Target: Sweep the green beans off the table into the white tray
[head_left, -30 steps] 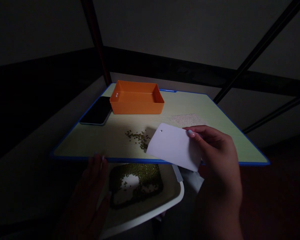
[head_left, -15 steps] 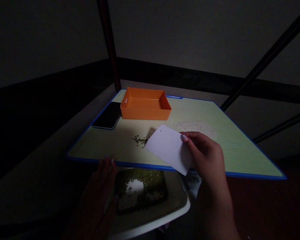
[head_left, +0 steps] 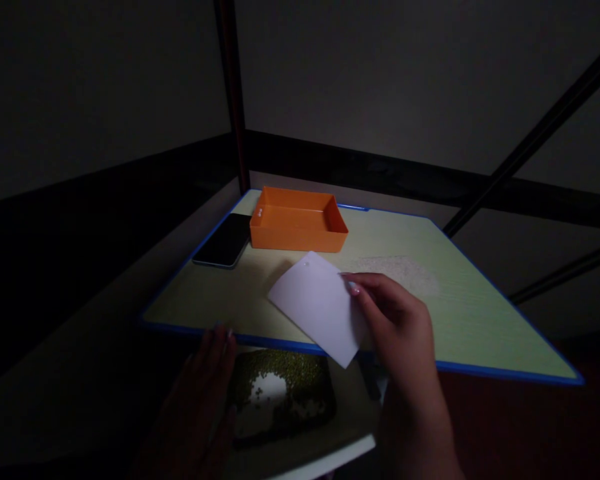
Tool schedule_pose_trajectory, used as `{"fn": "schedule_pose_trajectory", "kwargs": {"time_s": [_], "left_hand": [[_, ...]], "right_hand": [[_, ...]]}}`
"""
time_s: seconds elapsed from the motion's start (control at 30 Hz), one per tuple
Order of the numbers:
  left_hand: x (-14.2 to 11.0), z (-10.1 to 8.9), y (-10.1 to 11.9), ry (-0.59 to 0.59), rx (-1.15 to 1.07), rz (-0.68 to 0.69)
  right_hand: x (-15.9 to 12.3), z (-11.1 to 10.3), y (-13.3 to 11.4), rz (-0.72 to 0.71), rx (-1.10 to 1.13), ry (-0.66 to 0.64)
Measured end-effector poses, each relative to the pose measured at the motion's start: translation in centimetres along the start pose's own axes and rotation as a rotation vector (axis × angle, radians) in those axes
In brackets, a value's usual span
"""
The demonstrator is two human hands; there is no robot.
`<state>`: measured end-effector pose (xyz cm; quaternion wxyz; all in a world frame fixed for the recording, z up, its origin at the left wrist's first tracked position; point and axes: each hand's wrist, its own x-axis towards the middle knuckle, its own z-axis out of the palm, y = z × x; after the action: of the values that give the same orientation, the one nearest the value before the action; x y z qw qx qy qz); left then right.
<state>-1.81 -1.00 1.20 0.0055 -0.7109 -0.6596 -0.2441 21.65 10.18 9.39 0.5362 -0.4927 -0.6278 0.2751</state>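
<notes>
Right hand pinches a white card over the near edge of a pale green table

Head view: The right hand [head_left: 397, 320] grips a white card [head_left: 315, 303] by its side, pinched between thumb and fingers. The card is tilted, with a small hole near its far corner; its far part is over the pale green table [head_left: 480, 313], and its near corner reaches out past the table's blue edging [head_left: 275, 341]. Whether its lower side touches the tabletop cannot be told.

The left hand [head_left: 205, 380] is at the near edge, to the left of the card, its fingers extended and close together, with nothing seen in its grip. It lies in deep shadow, and contact with the edging is unclear.

Beyond the card sits an open orange box [head_left: 297, 240], upright on the table. A phone [head_left: 223, 241] with a dark screen lies flat just beside it on the left, near the table's left edge. A pale speckled patch [head_left: 400, 270] is on the tabletop beyond the right hand.

Below the near edge, small green grains [head_left: 305, 373] lie in a white container [head_left: 330, 459], around a bare white area. The container is partly hidden by the table and the hands.
</notes>
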Motion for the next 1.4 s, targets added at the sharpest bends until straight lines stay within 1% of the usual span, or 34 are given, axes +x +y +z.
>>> {"fn": "schedule_pose_trajectory", "kwargs": {"time_s": [0.1,0.2,0.37,0.47,0.53,0.6,0.63,0.67,0.73,0.9,1.1,1.27,1.4], "left_hand": [[0.2,0.2,0.2,0.029,-0.036,0.022],[0.2,0.5,0.0,0.047,-0.061,0.036],[0.0,0.5,0.0,0.055,-0.081,0.024],[-0.2,0.6,-0.6,0.044,-0.006,0.014],[-0.3,0.7,-1.3,0.054,0.076,0.074],[-0.3,0.8,-2.1,0.084,0.157,0.179],[-0.3,0.9,-2.4,0.091,0.187,0.209],[-0.2,0.9,-2.6,0.101,0.211,0.231],[-0.1,0.8,-2.7,0.104,0.228,0.225],[-0.2,0.8,-2.4,0.096,0.185,0.176],[-0.3,0.9,-2.7,0.108,0.216,0.217],[-0.2,0.9,-2.8,0.118,0.234,0.252],[-0.6,1.0,-2.9,0.122,0.205,0.229]], "right_hand": [[0.1,1.0,0.2,-0.069,-0.07,-0.069],[0.2,1.2,0.5,-0.092,-0.138,-0.086],[0.2,0.4,0.7,-0.06,-0.235,-0.057],[0.1,-0.3,0.9,-0.017,-0.274,-0.039],[0.1,-0.8,1.2,0.015,-0.291,-0.027],[0.2,-1.3,1.4,0.038,-0.299,-0.013],[0.3,-1.5,1.6,0.047,-0.3,-0.006],[0.4,-1.7,1.6,0.053,-0.297,0.0],[0.6,-1.8,1.6,0.064,-0.276,0.01],[1.1,-1.0,1.0,0.055,-0.211,0.052],[2.1,-0.4,1.0,0.055,-0.279,0.121],[3.3,0.6,0.8,0.014,-0.379,0.055],[3.8,1.7,0.2,-0.051,-0.454,-0.009]]}}
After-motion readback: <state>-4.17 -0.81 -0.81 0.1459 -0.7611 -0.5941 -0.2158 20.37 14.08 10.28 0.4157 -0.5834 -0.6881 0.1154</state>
